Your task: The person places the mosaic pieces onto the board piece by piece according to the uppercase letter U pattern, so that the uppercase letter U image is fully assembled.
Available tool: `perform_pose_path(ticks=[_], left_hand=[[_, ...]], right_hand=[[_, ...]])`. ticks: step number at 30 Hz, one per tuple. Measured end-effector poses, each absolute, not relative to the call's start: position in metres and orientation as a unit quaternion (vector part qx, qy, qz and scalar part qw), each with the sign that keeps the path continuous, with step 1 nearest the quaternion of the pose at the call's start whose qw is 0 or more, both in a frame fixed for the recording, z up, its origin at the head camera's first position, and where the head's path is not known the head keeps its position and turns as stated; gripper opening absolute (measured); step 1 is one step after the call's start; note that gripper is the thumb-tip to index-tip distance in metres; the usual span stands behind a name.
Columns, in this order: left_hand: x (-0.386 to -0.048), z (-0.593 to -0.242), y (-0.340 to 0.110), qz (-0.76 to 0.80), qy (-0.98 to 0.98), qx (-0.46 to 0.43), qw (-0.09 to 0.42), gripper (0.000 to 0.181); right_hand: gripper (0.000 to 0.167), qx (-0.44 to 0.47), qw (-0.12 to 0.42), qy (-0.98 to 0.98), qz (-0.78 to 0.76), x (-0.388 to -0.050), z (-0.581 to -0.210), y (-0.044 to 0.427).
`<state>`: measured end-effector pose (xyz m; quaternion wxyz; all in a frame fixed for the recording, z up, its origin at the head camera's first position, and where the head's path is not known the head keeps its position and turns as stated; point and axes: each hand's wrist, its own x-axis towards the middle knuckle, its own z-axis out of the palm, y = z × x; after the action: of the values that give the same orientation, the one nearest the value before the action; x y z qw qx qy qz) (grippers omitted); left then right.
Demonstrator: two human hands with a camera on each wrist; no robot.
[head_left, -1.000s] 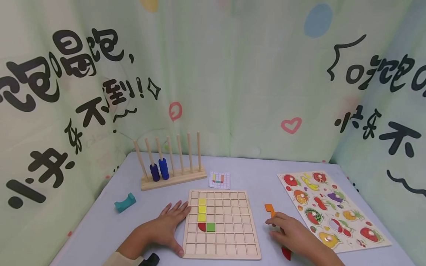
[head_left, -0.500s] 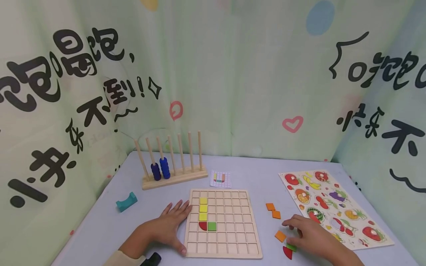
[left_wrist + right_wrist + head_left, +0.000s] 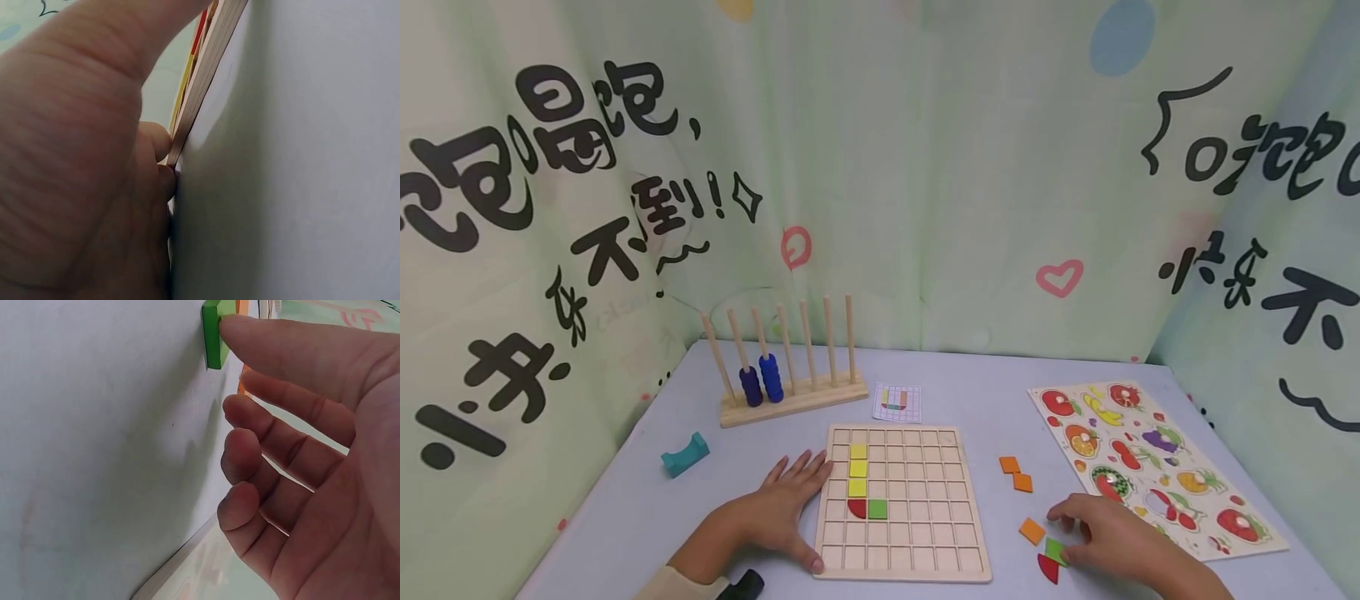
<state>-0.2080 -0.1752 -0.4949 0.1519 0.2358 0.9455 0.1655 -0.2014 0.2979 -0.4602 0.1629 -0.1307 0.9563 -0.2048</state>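
My left hand (image 3: pixel 775 512) rests spread along the left edge of a wooden grid board (image 3: pixel 928 517), its thumb near the lower corner. On the board sit a column of yellow square tiles (image 3: pixel 857 468), a red quarter-round tile (image 3: pixel 857 509) below them and a green square tile (image 3: pixel 877 509) beside that. To the right of the board, my right hand (image 3: pixel 1108 533) touches a loose green tile (image 3: pixel 1056 550) with the thumb tip. In the right wrist view, the other fingers (image 3: pixel 242 450) are loosely bent and apart from that green tile (image 3: pixel 214 337). A loose red quarter-round tile (image 3: pixel 1048 568) lies against it.
Loose orange tiles (image 3: pixel 1032 531) lie right of the board. A small pattern card (image 3: pixel 913 408) lies behind it, near a peg abacus (image 3: pixel 793 410) with blue beads. A teal curved block (image 3: pixel 685 455) is at left, a fruit puzzle board (image 3: pixel 1138 485) at right.
My right hand has moved right and toward the front, from the orange tiles to the green tile. The orange tiles it covered are now uncovered. My left hand stays at the board.
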Motion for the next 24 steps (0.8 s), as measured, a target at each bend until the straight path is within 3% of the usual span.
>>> perform_pose_path(ticks=[12, 24], left_hand=[[-0.2113, -0.4967, -0.1777, 0.18, 0.941, 0.23, 0.17, 0.134], [-0.2139, -0.5024, -0.1802, 0.19, 0.94, 0.228, 0.169, 0.131]], right_hand=[[0.033, -0.138, 0.211, 0.941, -0.226, -0.2031, -0.4591, 0.3011], [0.029, -0.151, 0.188, 0.948, -0.206, -0.2025, -0.4605, 0.2996]])
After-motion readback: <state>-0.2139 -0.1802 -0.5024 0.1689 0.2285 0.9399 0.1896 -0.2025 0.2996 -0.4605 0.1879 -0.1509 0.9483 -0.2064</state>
